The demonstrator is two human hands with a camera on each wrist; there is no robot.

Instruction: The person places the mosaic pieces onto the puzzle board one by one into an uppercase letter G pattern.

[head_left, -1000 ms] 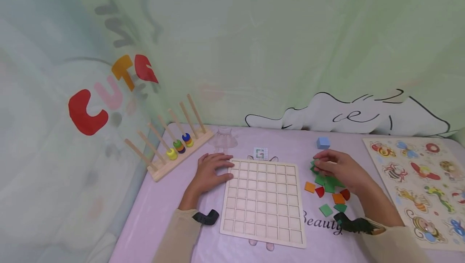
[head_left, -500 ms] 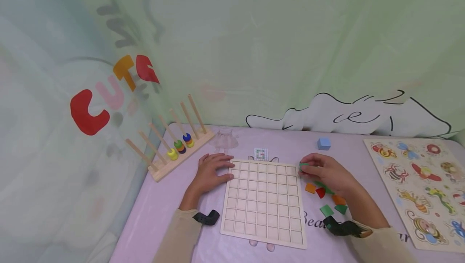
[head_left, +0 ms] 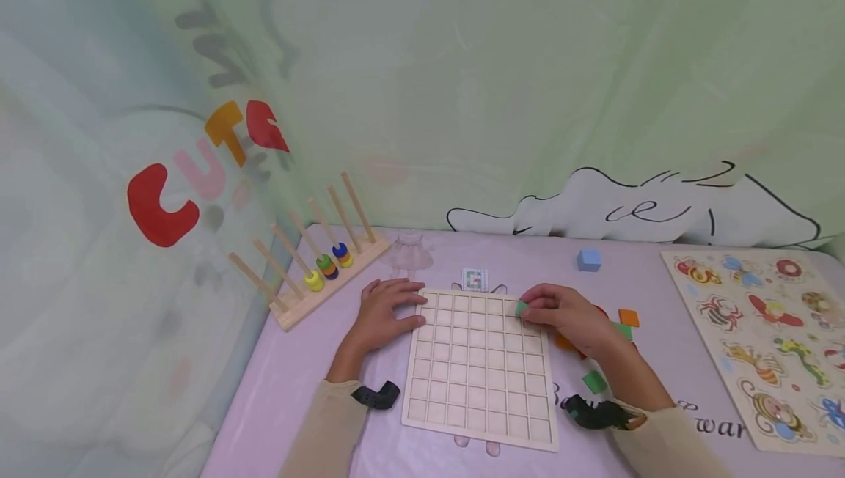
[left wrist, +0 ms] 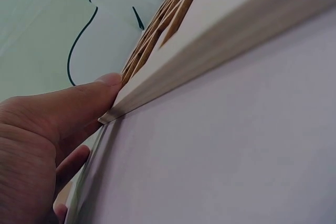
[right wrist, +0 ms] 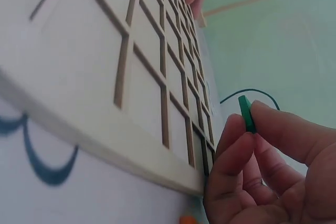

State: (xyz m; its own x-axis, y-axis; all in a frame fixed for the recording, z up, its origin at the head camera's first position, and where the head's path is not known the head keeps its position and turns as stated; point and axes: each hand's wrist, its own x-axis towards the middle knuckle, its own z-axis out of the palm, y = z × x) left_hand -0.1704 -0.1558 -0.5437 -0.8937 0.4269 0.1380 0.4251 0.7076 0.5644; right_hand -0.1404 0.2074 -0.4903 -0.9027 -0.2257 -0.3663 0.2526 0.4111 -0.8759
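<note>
My right hand (head_left: 568, 318) pinches a small green tile (head_left: 521, 308) between thumb and fingers, over the far right corner of a pale wooden grid board (head_left: 487, 444). In the right wrist view the green tile (right wrist: 246, 114) stands on edge in the fingertips, above the board's surface. My left hand (head_left: 386, 317) rests at the board's far left corner with its fingers fairly straight. In the left wrist view the thumb of the left hand (left wrist: 58, 121) touches the edge of the board (left wrist: 210, 45). The visible grid cells hold no tiles.
Loose tiles lie right of the board, among them a green square (head_left: 595, 382) and an orange one (head_left: 628, 317); the right hand partly covers others. A small pattern card (head_left: 474, 279) lies behind the board. Around stand a peg rack (head_left: 330, 284), blue cube (head_left: 589, 260) and insect puzzle (head_left: 759, 350).
My right hand has moved left from the tile pile to the board's far right corner, carrying the green tile. Loose tiles show in different spots. The left hand stays in place.
</note>
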